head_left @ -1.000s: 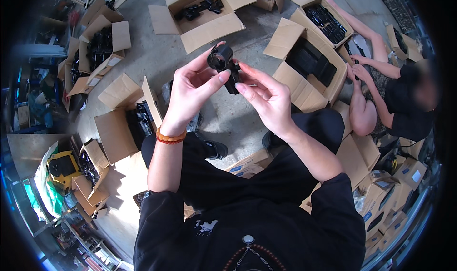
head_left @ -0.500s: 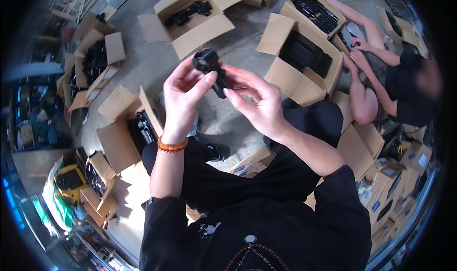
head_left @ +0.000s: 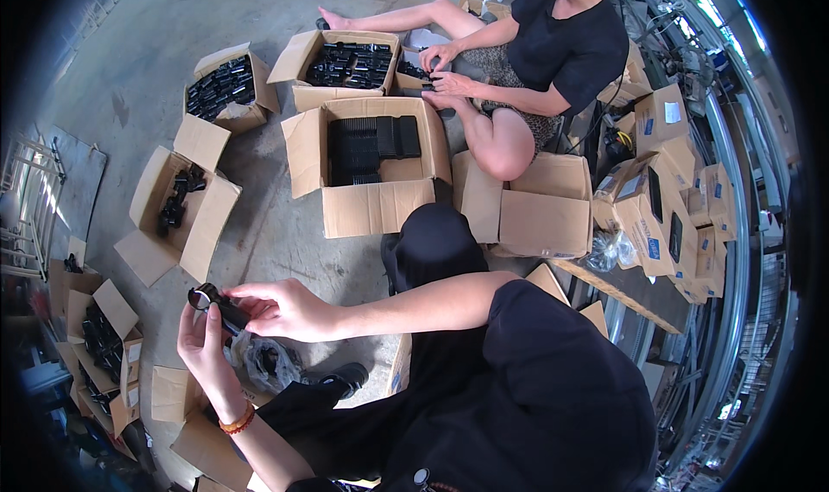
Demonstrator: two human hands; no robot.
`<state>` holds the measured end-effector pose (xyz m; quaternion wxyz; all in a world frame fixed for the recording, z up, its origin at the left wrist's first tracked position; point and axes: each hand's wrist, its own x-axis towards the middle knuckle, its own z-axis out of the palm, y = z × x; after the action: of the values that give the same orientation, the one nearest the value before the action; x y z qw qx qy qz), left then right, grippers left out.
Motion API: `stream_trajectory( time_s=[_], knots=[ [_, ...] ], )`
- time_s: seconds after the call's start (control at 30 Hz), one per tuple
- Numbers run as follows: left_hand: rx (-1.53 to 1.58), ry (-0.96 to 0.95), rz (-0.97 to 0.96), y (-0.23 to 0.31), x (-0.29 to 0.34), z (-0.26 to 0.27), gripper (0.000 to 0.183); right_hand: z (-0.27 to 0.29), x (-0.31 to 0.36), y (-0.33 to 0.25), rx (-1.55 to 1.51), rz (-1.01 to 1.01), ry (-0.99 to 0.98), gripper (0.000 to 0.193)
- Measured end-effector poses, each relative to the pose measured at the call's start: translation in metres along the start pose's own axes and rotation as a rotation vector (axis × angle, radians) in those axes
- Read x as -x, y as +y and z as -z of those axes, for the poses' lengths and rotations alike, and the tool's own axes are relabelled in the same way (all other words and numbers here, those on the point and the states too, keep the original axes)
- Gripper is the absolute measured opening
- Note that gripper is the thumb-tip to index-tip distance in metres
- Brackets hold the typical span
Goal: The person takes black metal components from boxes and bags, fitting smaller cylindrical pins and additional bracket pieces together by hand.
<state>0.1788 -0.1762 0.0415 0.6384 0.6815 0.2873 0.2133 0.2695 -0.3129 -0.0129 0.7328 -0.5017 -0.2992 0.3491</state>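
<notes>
A black plastic part, with a round ring at one end and a short tubular body, is held up between both my hands. My left hand, with an orange bead bracelet at the wrist, pinches the ring end between thumb and fingers. From the other side, my right hand grips the body, thumb and fingers closed round it. Beneath the hands lies a crumpled clear plastic bag. An open carton with a few black parts stands just beyond them.
Ahead stands a carton of black ribbed pieces, with another carton full of black parts behind it. A co-worker sits on the far right. More cartons stand at left; stacked cartons are on the right.
My view has swung to the right, so the hands and part now appear lower left. Both hands still hold the black part, whose ring now faces more toward me.
</notes>
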Motion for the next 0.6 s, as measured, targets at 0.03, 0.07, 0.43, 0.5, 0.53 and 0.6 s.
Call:
stream_trajectory(
  time_s=[0.03,0.07,0.43,0.5,0.53,0.6],
  knots=[
    [0.018,-0.019,0.010,0.001,0.000,0.001,0.035,0.001,-0.001,0.001,0.027,-0.001,0.007,0.055],
    [0.055,-0.025,0.024,0.001,-0.001,0.002,0.035,0.001,-0.002,0.002,0.027,0.022,0.013,0.055],
    [0.377,0.004,0.044,-0.025,-0.001,0.000,0.034,-0.001,-0.005,-0.002,0.088,0.110,0.043,0.053],
    [0.365,0.012,0.051,-0.031,-0.002,0.002,0.031,-0.001,-0.004,-0.008,0.166,0.156,0.034,0.056],
    [0.340,0.031,0.030,-0.029,-0.001,0.001,0.030,-0.004,-0.003,-0.008,0.200,0.178,0.029,0.057],
    [0.289,0.071,-0.012,-0.024,-0.001,-0.003,0.028,-0.003,-0.004,-0.004,0.139,0.116,-0.027,0.056]
  ],
)
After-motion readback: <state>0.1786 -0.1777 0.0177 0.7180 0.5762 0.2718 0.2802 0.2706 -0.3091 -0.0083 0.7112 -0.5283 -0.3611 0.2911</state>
